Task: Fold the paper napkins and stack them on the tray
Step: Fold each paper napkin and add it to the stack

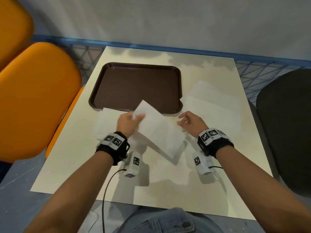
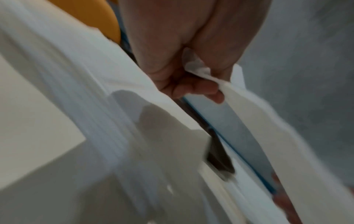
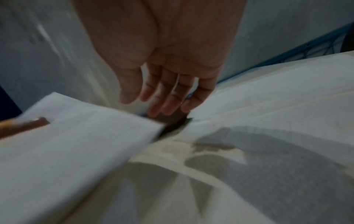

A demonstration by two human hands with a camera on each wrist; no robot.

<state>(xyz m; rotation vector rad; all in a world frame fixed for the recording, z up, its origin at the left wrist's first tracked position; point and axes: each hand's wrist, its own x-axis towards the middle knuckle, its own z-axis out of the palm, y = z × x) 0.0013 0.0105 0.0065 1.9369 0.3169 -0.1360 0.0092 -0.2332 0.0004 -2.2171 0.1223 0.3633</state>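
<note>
One napkin point(image 1: 156, 130) pinched at its corner in left hand point(image 1: 128, 122); right hand point(image 1: 189, 121) slack beside; tray point(image 1: 134, 84) bare beyond

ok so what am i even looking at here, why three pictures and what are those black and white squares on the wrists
No machine here: a person works with bare hands. The big picture comes from a camera on their head; the other two come from cameras strapped to each wrist, inside bands with printed square markers. A pale table holds a brown tray with nothing on it yet, and loose white napkins lie beside it. The left hand pinches one napkin by its corner and lifts it; the left wrist picture shows that pinch up close. The right hand is open beside it, holding nothing.
</note>
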